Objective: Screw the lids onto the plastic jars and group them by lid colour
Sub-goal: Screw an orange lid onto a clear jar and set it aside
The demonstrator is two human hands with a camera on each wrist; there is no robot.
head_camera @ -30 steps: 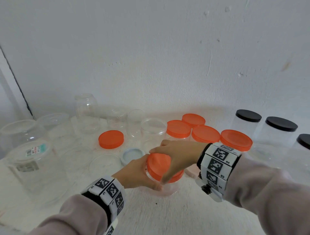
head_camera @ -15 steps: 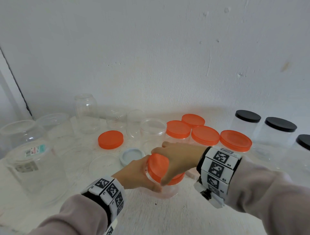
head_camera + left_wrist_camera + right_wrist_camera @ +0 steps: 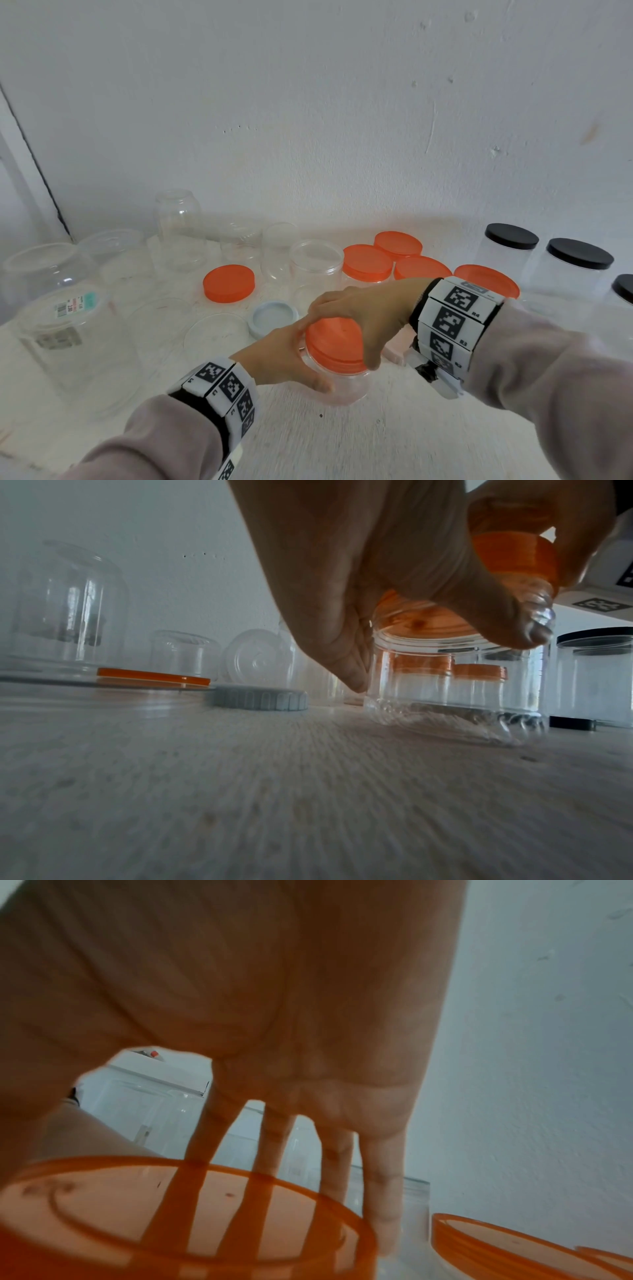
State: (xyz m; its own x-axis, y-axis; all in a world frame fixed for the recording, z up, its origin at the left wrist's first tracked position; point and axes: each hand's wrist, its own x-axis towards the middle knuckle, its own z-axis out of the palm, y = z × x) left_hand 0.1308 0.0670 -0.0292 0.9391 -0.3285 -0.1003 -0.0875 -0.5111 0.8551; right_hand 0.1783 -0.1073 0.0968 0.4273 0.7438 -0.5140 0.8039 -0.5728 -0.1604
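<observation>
Here, the left hand (image 3: 284, 356) curls round the clear jar (image 3: 346, 383) on the white table (image 3: 342, 445), thumb on its near wall, while the right hand (image 3: 363, 308) arches over it — fingers gripping the rim of the orange lid (image 3: 334, 342). Bare tabletop lies nearest; behind crowd a grey lid (image 3: 274, 317), orange-lidded jars (image 3: 368, 267) — black-lidded jars (image 3: 510, 246) far right.

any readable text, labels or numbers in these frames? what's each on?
"R4" and "R3": right wristband, beside its square markers.
Left wristband: small letters by the markers, too blurred to read.
Sticker on the large clear jar: print and barcode too small to read.
Lids and other jars: no text seen.
</observation>
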